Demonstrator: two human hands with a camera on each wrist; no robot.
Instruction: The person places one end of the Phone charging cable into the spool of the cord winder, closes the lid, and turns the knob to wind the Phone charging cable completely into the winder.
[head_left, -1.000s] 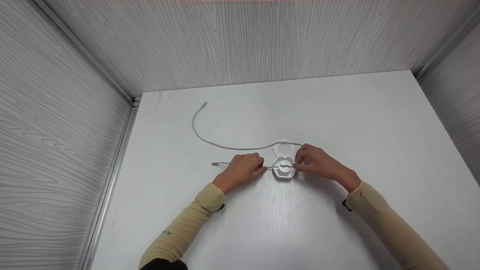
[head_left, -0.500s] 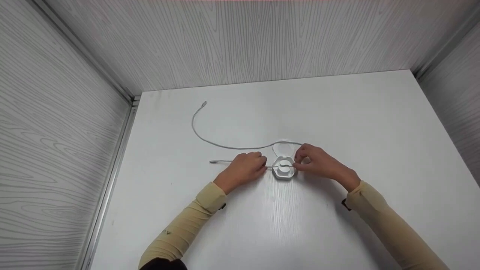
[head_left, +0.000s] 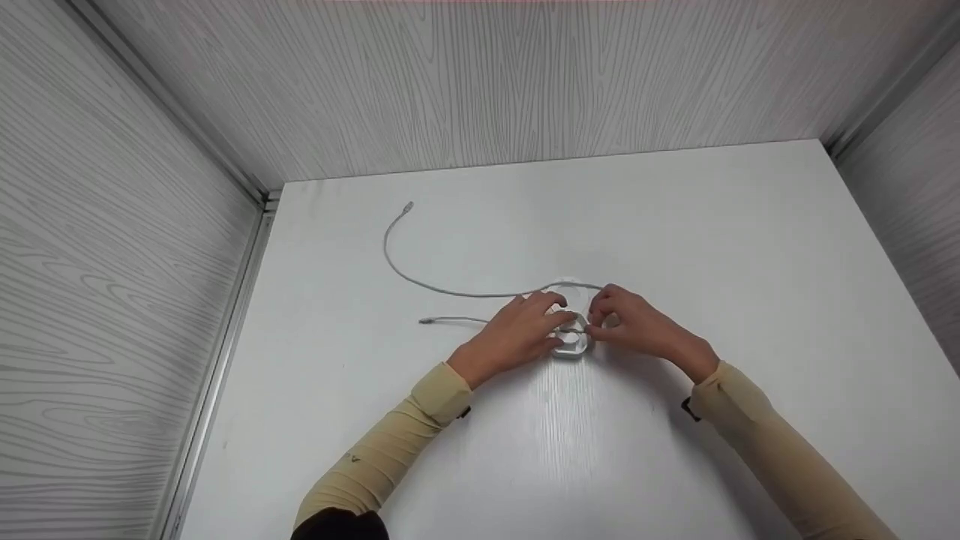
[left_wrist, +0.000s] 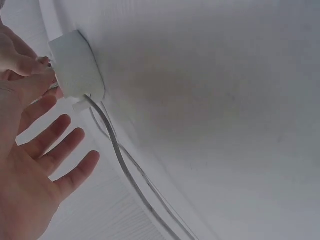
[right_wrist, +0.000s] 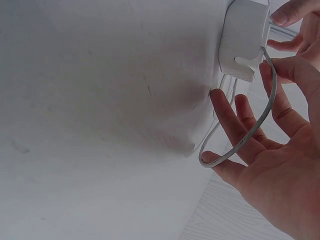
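A person's right hand (head_left: 639, 328) pinches a gray cable (head_left: 457, 293) at the edge of a white case (head_left: 571, 351) on a pale tabletop (head_left: 712, 225) while the left hand (head_left: 517, 332), fingers (left_wrist: 79, 174) spread, lies over it.

Wht table (head_left: 712, 232) w/ slightly glossy top, soft light glare (head_left: 562, 442) on its near half. Gray woodgrain back wall (head_left: 480, 82) behind table; matching L panel (head_left: 97, 300) & R panel (head_left: 911, 187) flank it. Metal trim strip (head_left: 215, 375) along table's L edge.

Beige sleeves (head_left: 787, 442) (dark marking (head_left: 354, 457) on one)
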